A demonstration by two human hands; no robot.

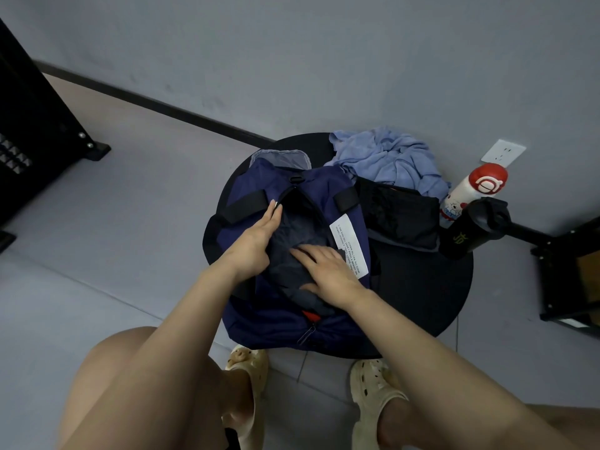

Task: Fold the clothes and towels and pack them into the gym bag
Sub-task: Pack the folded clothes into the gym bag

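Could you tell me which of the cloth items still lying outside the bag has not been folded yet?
The light blue towel, lying crumpled at the table's far edge; the black garment beside the gym bag lies flat and folded.

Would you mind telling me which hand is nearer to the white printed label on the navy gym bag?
The right hand: it presses dark clothing right beside the white printed label of the navy gym bag. The left hand rests across the opening, at the far edge.

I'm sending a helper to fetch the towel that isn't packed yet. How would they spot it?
Find the round black table. At its far edge, behind the navy gym bag, lies the light blue towel, crumpled and unfolded, the only pale cloth there.
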